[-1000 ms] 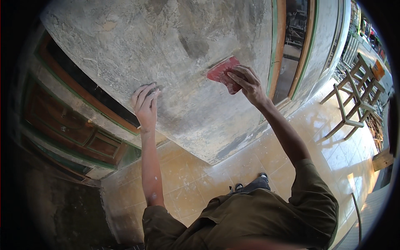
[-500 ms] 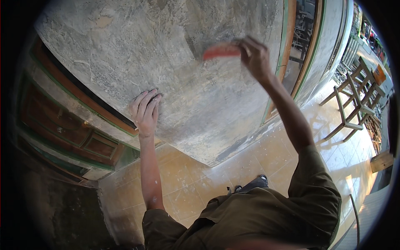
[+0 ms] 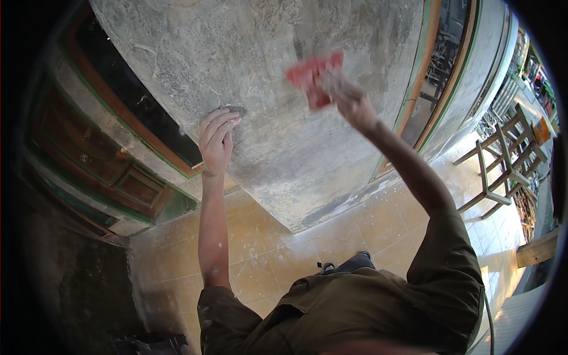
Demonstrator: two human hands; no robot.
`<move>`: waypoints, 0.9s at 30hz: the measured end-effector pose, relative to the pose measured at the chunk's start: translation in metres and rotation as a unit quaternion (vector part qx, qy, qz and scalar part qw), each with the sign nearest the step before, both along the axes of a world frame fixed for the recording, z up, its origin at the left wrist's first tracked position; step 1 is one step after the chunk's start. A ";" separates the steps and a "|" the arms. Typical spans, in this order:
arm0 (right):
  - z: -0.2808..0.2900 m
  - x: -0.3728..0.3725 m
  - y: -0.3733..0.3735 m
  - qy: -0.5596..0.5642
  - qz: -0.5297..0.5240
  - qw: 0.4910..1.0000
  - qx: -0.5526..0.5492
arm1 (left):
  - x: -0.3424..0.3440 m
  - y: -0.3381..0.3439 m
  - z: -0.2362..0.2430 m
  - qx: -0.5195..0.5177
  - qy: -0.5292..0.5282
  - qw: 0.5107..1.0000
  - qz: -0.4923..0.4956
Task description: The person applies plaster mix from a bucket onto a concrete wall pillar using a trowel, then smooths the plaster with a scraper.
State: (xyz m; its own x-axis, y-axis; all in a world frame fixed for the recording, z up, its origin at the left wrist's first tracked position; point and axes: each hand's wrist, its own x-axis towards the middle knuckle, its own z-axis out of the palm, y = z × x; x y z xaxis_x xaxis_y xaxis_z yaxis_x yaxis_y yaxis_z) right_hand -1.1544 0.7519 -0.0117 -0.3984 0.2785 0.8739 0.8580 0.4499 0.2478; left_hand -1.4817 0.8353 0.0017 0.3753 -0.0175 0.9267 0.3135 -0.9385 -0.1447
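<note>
My left hand point(image 3: 216, 139) is raised against the mottled grey plastered wall point(image 3: 266, 165), fingers curled over a small dark grey flat piece point(image 3: 236, 110) that lies on the surface. Its powder-dusted fingers hide most of that piece. Higher and to the right, my right hand point(image 3: 350, 102) grips a red flat scraper point(image 3: 313, 71) against or just over the plaster; both the tool and the fingers are blurred by motion.
Left of the wall are a dark window point(image 3: 139, 94) and a wooden door point(image 3: 100, 160). Another wood-framed window point(image 3: 441, 71) is at right, near a wooden trestle point(image 3: 497, 171). Below lies a yellow tiled floor point(image 3: 296, 266), with my feet on it.
The red scraper has risen since a second ago and turned at different angles. My left hand went slightly down, then up and rightward with the grey piece.
</note>
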 end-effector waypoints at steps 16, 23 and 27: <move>0.124 -0.064 -0.024 -0.108 -0.077 0.983 -0.127 | -0.033 -0.005 0.054 0.037 0.012 0.998 0.054; 0.231 -0.064 0.024 -0.144 -0.075 0.945 0.285 | -0.032 -0.014 0.053 -0.040 -0.005 0.999 0.028; 0.109 -0.066 0.033 -0.183 -0.141 0.963 0.140 | -0.034 -0.016 0.046 -0.056 -0.020 0.998 -0.007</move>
